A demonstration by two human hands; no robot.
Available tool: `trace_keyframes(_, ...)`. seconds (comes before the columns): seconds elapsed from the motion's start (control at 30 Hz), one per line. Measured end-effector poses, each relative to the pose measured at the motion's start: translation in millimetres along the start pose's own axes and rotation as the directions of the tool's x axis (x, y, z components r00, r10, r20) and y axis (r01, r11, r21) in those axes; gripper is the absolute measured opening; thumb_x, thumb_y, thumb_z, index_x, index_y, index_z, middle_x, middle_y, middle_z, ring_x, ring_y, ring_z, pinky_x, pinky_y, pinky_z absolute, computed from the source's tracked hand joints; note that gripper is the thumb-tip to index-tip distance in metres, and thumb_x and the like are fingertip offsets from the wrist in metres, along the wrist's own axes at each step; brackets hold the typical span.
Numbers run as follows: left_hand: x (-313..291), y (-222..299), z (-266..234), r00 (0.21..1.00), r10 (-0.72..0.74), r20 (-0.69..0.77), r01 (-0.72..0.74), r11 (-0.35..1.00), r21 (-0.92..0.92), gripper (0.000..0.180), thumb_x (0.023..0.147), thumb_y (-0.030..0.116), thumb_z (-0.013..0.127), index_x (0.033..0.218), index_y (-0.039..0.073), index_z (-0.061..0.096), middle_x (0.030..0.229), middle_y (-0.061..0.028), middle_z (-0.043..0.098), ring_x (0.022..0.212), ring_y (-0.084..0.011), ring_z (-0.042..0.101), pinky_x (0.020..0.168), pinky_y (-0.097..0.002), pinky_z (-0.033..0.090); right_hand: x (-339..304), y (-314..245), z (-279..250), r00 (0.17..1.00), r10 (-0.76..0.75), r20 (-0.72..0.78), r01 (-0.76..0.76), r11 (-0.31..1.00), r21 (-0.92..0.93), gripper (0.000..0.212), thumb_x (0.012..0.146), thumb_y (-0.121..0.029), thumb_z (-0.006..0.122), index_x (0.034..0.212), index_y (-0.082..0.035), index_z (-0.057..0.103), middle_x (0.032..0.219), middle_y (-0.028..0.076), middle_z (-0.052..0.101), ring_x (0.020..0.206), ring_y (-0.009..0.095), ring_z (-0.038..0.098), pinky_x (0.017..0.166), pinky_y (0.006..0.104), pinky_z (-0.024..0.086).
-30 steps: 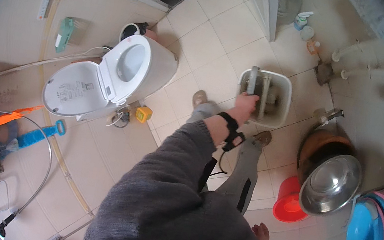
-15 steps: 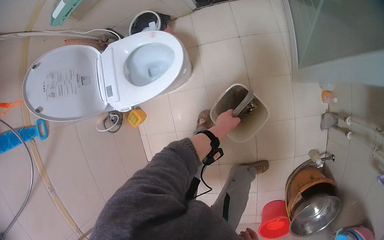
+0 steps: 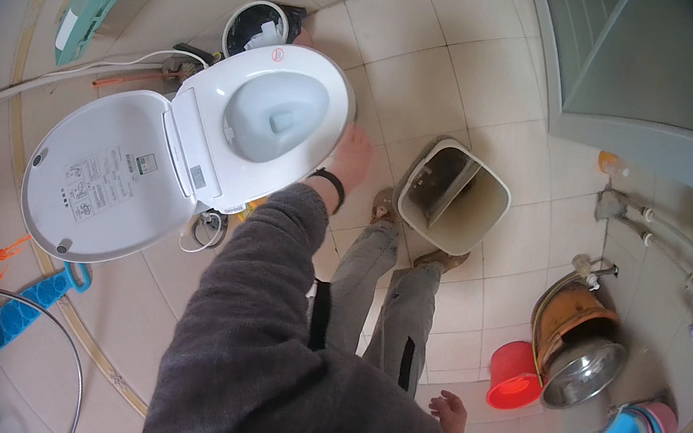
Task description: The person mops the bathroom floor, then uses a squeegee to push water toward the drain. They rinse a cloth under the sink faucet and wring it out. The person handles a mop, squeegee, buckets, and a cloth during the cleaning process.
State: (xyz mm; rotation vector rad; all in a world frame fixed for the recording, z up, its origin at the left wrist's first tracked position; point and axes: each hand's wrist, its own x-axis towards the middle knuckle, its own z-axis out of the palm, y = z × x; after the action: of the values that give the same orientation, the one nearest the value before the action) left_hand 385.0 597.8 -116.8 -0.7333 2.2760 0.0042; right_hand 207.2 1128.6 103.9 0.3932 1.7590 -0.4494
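Beside the white toilet [image 3: 236,178], steady the left hand [image 3: 350,161]; cannot tell its grip for blur; let the right hand [image 3: 449,411], loosely spread and empty, hang clear; mind the bin [image 3: 469,220], on the floor [image 3: 406,87] beside the shoes [image 3: 442,260].

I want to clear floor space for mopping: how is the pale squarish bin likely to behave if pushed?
The pale bin looks like moulded plastic, so it would probably stay stiff. Its flat sides suggest sliding rather than rolling on the smooth-looking floor tiles. Being deep-walled, it might tip if pushed high up. Its dark inside leaves the weight uncertain.
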Motion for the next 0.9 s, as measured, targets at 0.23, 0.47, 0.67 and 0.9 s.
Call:
trace_keyframes(0.23,-77,-46,-12,0.989,0.07,-0.129,-0.044,0.98,0.193,0.063,0.075,0.013,0.053,0.132,-0.006,0.033,0.139,-0.0168,0.033,0.134,-0.028,0.02,0.111,-0.0422,0.011,50,-13,-20,0.999,-0.051,-0.008,0.05,0.997,-0.055,0.032,0.081,-0.014,0.058,0.109,0.0,0.054,0.084,0.01,0.064,0.072,0.016,0.062,0.06,0.0268,0.049)
trace_keyframes(0.47,-292,-109,-128,0.969,-0.239,-0.07,0.232,0.968,-0.094,0.071,0.07,0.012,0.064,0.133,-0.002,0.034,0.142,-0.01,0.028,0.134,-0.025,0.02,0.109,-0.0429,0.019,89,-48,-41,0.992,-0.128,0.009,0.128,0.988,-0.085,0.035,0.077,-0.016,0.06,0.108,0.0,0.056,0.082,0.008,0.063,0.071,0.015,0.062,0.06,0.0261,0.049)
trace_keyframes(0.67,-412,-142,-99,0.701,-0.711,0.055,0.708,0.703,0.057,0.093,0.069,0.025,0.07,0.139,-0.004,0.017,0.147,-0.0145,0.013,0.136,-0.0285,0.013,0.11,-0.0383,0.015,110,-58,-38,0.993,-0.12,0.008,0.12,0.986,-0.115,0.034,0.078,-0.015,0.06,0.108,0.0,0.055,0.083,0.009,0.063,0.07,0.014,0.061,0.059,0.0256,0.048)
trace_keyframes(0.9,-441,-229,-18,0.323,-0.808,0.492,0.834,0.488,0.255,0.099,0.068,0.041,0.071,0.138,-0.003,0.016,0.148,-0.0154,0.005,0.136,-0.0247,0.015,0.108,-0.0341,0.023,103,-55,-27,0.986,-0.165,0.031,0.167,0.981,-0.101,0.033,0.078,-0.016,0.06,0.106,0.0,0.056,0.083,0.009,0.063,0.072,0.014,0.061,0.062,0.0269,0.048)
